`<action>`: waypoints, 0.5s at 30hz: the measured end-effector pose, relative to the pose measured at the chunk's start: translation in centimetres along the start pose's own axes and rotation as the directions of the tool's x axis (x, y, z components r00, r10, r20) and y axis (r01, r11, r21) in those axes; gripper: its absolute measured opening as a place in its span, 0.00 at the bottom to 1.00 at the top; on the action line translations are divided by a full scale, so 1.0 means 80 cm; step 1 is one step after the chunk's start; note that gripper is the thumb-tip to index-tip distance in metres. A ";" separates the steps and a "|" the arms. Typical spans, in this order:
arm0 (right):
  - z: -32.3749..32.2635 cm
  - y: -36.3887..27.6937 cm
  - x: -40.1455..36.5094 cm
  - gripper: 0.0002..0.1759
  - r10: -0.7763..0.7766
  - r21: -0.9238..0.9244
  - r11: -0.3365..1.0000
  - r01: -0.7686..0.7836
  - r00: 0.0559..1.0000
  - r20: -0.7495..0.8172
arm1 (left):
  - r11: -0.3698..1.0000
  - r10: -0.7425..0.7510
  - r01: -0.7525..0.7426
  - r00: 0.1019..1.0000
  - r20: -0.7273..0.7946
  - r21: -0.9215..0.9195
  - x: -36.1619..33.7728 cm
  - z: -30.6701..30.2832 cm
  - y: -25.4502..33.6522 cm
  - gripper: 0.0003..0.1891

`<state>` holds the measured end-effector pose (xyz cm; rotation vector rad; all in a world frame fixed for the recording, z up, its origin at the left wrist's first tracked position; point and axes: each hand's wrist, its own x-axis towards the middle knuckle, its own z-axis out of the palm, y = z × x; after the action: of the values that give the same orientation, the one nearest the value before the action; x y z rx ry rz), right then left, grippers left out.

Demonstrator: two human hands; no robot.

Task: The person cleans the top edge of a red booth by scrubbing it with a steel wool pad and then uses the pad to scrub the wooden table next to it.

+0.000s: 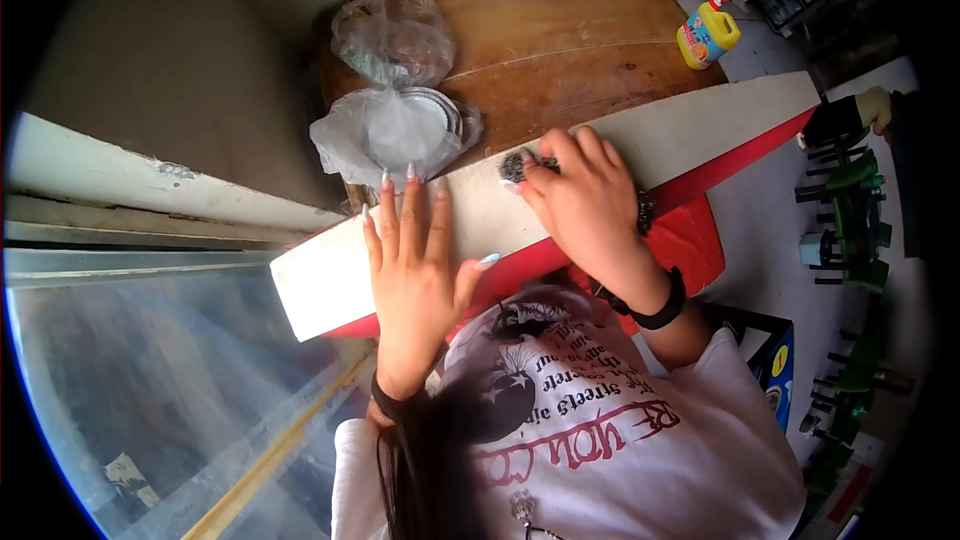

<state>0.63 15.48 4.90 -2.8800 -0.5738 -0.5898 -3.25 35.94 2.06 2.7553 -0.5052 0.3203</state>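
Note:
A long white board [700, 125] with a red side edge lies across the near side of a wooden table. My left hand [412, 275] rests flat on its left part, fingers spread and holding nothing. Closed around a dark, mesh-like scrubber [517, 166], my right hand [590, 195] presses it on the middle of the board. Part of the scrubber is hidden under my fingers. Just beyond my left fingertips sits a clear plastic bag [400, 135] with round, pale dishes or lids inside.
Another clear bag [392, 38] lies on the wooden table [570, 10]. A yellow bottle with a red top [708, 35] stands at its right end. Red stools, a blue-black box [775, 365] and green objects [855, 175] are around. Two other people are partly visible at the right.

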 end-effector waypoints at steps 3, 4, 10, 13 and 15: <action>0.010 -0.029 0.004 0.12 -0.056 -0.057 0.997 0.055 0.998 -0.014 | 0.998 0.047 -0.044 0.997 0.058 -0.043 0.010 0.005 0.018 0.35; 0.007 -0.022 0.001 0.12 -0.049 0.040 0.998 0.049 0.999 -0.013 | 0.998 0.046 -0.044 0.998 0.046 -0.044 0.011 0.001 0.017 0.34; -0.018 0.086 -0.027 0.08 0.185 -0.068 0.980 -0.186 0.983 -0.024 | 0.995 -0.091 0.094 0.988 -0.124 0.016 -0.011 -0.016 -0.038 0.32; -0.021 0.097 -0.023 0.08 0.192 -0.067 0.979 -0.191 0.981 0.007 | 0.993 -0.102 0.109 0.980 -0.170 0.035 -0.013 -0.010 -0.050 0.30; -0.016 0.069 -0.011 0.08 0.148 -0.060 0.987 -0.147 0.989 -0.002 | 0.995 -0.088 0.095 0.979 -0.183 0.027 -0.011 -0.009 -0.046 0.28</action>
<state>1.59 9.86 5.32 -2.9465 -0.3443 -0.5912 -2.77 39.74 1.50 2.7374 -0.3276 0.5571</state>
